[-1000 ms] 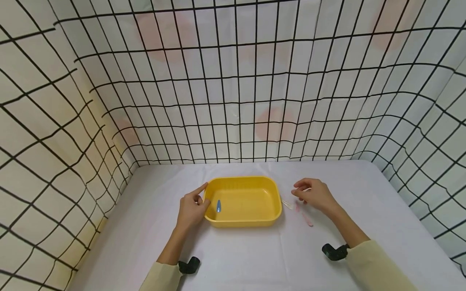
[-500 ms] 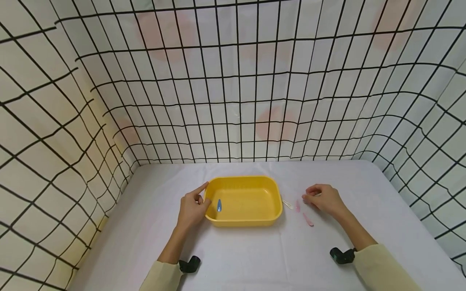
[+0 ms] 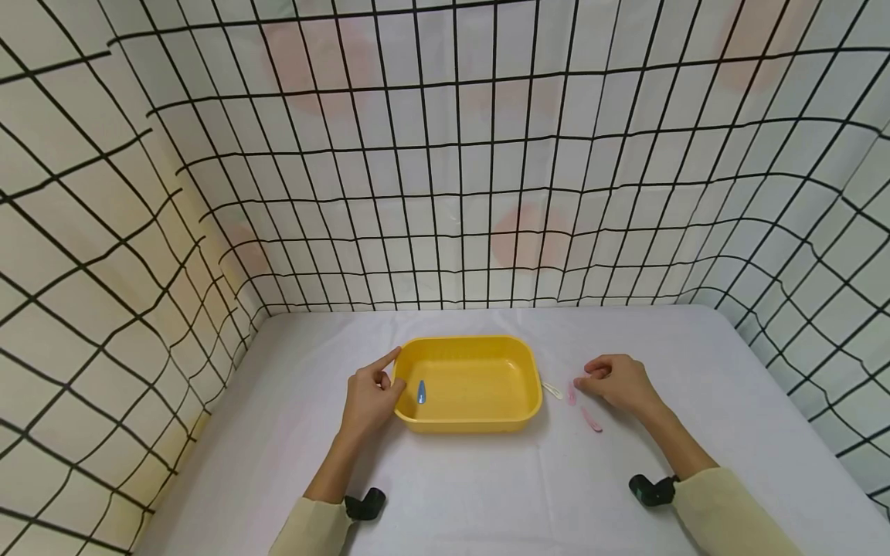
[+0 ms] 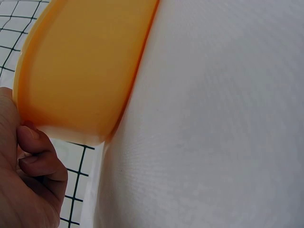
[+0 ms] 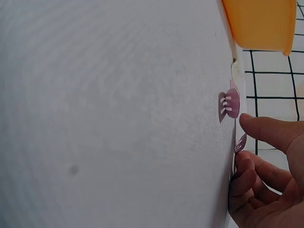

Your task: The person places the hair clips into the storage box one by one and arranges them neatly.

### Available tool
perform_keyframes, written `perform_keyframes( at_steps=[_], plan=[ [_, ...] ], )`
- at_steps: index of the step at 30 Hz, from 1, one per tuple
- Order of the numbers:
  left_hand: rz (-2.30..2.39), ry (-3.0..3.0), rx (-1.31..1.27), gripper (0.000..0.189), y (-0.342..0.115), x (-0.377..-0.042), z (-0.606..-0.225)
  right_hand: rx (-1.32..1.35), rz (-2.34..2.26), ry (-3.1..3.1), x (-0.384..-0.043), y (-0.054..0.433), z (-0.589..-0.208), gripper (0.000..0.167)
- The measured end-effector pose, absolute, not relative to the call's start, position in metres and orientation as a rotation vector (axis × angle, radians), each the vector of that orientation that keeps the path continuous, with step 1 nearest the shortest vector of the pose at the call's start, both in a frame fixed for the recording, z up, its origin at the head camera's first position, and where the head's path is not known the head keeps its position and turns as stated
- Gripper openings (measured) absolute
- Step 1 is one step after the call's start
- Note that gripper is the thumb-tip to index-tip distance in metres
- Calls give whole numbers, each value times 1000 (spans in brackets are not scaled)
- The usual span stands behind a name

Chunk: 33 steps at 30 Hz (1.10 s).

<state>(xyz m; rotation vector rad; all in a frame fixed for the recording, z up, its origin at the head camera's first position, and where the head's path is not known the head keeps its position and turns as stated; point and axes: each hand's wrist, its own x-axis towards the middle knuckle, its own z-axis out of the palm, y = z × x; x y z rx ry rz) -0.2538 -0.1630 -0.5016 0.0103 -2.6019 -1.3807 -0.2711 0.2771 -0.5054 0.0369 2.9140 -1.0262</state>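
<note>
My left hand [image 3: 370, 395] grips the left end of a yellow plastic tray [image 3: 468, 425], thumb over its rim. Inside the tray, near that hand, lies a blue hair clip [image 3: 421, 392]. Right of the tray a cream hair clip [image 3: 553, 391] rests on the cloth, followed by a pink hair clip [image 3: 572, 394] and a second pink hair clip [image 3: 592, 419] closer to me. My right hand [image 3: 621, 382] is low over the table beside them, thumb and fingers apart. In the right wrist view, a small purplish clip [image 5: 241, 142] shows between thumb and fingers; whether they touch it I cannot tell.
A white cloth [image 3: 473, 494] covers the table. Behind and at both sides hang white sheets with a black wire grid [image 3: 459, 193]. A black wrist camera [image 3: 365, 504] is strapped at the left sleeve, another black camera [image 3: 652, 489] at the right.
My right hand has moved to the right, away from the tray, and the two pink clips show more fully. The left hand stays on the tray; the blue clip lies as before.
</note>
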Motion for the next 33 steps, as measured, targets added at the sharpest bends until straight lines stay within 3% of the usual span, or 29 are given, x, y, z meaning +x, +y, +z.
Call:
perform_keyframes(
  at_steps=[21,33],
  plan=[
    [-1391,-2594,4,57,-162,-256,-504,11,-1068,2934,-269,286,-501,23],
    [-1379,-2609,15,55,-164,-255,-502,85,-1191,2857,-272,290,-508,27]
  ],
)
